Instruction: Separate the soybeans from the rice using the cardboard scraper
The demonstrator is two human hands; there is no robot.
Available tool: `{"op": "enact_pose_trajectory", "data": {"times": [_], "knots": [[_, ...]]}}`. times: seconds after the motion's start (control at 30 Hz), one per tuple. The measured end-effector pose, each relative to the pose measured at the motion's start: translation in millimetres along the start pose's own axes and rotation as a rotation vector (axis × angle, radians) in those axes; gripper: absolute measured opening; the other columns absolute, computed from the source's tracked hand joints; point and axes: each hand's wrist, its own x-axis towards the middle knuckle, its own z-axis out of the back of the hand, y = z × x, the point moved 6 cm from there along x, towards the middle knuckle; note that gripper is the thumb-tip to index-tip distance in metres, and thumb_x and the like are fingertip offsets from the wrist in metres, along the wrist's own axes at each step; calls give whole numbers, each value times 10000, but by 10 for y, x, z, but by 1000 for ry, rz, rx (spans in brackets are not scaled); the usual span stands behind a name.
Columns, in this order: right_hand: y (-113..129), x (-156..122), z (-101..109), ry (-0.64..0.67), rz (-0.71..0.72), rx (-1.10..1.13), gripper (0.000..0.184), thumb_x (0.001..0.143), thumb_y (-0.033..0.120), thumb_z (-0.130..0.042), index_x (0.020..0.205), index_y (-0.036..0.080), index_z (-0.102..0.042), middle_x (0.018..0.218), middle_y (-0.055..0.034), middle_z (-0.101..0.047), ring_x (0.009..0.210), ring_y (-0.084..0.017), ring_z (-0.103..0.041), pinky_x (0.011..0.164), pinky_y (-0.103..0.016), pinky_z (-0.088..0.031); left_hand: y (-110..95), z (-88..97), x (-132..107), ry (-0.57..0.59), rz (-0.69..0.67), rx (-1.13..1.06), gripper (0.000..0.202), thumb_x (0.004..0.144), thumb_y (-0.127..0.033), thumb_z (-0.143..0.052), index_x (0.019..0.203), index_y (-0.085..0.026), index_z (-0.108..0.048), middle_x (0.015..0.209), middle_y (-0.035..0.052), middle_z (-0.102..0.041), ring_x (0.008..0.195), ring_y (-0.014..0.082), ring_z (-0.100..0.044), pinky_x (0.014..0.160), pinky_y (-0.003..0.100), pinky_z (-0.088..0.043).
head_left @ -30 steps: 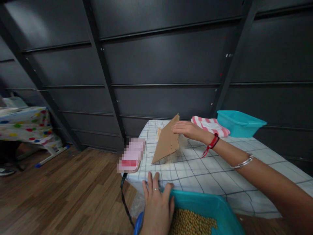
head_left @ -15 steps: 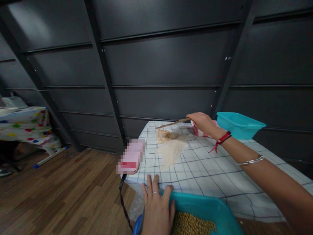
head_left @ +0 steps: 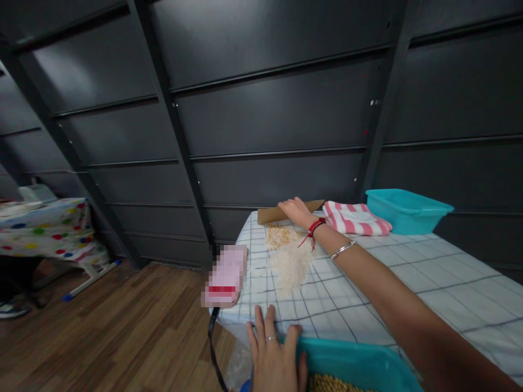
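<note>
My right hand grips the top edge of a brown cardboard piece, which stands on its long side at the far edge of the table. Just in front of the cardboard lie yellow kernels, which look like corn, and a pale heap of rice-like grains. My left hand holds the corner of a teal basin at the near table edge, fingers spread over the rim and thumb on the inner side. Round tan beans lie inside this basin, partly cut off by the frame.
A checked cloth covers the table. At the back right are a folded red-and-white striped towel and a second teal basin. A pink phone-like object with a black strap lies at the left edge. Dark panels rise behind.
My right hand has moved left with the cardboard, which now shows its broad face behind the kernels. The striped towel is now uncovered. My left hand stays on the basin; the view has tilted slightly.
</note>
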Motion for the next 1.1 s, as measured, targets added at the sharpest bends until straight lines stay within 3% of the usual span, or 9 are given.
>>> {"op": "enact_pose_trajectory", "data": {"times": [0.27, 0.63, 0.83, 0.97, 1.1], "knots": [[-54, 64, 51, 80, 74, 12, 331, 845, 345, -504, 1124, 167, -497, 1120, -78, -521, 930, -193, -539, 764, -406, -467, 50, 4, 15, 5, -2, -5, 240, 630, -215, -618, 865, -263, -636, 1216, 121, -497, 1197, 442, -331, 914, 657, -271], [-131, -136, 276, 116, 240, 54, 317, 847, 342, -502, 1110, 165, -505, 1096, -73, -533, 908, -185, -546, 750, -396, -473, 59, 7, -6, -8, 9, -48, 228, 651, -191, -590, 866, -260, -623, 1226, 108, -462, 1235, 427, -260, 922, 639, -276], [-103, -293, 475, 69, 323, 85, 279, 848, 342, -501, 1052, 153, -531, 1017, -56, -562, 843, -162, -560, 717, -371, -482, 47, 12, -22, -51, 3, -63, 225, 657, -197, -591, 872, -258, -616, 1231, 96, -443, 1243, 417, -235, 928, 634, -275], [-54, -436, 671, 9, 384, 117, 109, 840, 153, -482, 909, 153, -567, 838, -22, -614, 752, -137, -577, 693, -309, -442, 50, 23, -26, -53, 3, -72, 213, 664, -208, -588, 872, -251, -616, 1232, 98, -437, 1244, 417, -231, 927, 635, -277], [-12, -632, 822, -41, 437, 148, 231, 777, 9, -417, 805, 185, -563, 769, 2, -634, 737, -136, -589, 690, -284, -378, 40, 42, -31, -55, 0, -78, 209, 682, -208, -573, 880, -254, -617, 1234, 100, -436, 1248, 411, -231, 929, 633, -284]]}}
